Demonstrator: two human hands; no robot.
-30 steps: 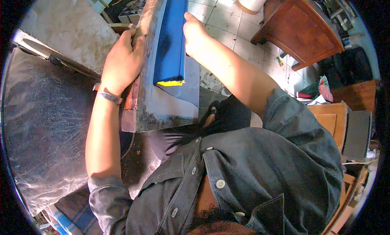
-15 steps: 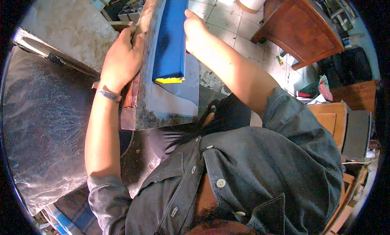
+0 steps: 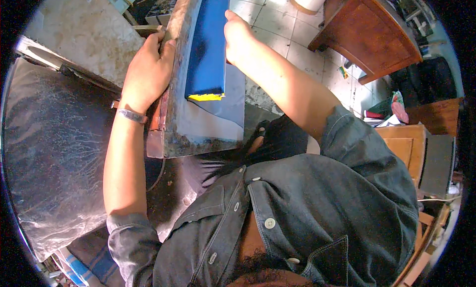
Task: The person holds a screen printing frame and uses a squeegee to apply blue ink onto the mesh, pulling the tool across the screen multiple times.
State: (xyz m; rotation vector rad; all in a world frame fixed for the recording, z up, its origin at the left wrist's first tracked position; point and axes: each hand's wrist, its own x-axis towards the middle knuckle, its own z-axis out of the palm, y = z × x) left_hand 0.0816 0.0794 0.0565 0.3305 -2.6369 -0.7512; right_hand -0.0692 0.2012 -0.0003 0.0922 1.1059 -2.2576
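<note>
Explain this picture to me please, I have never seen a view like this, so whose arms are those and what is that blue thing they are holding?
The camera sits on a person's head and looks straight down, so the arms are their own and its wide lens bends the edges. The left hand grips the edge of a worn grey board propped against their lap. The right hand rests on the side of a blue slab with a yellow end lying on that board. Left of them is a dusty dark sheet; right, on the tiled floor, a wooden table.
</note>
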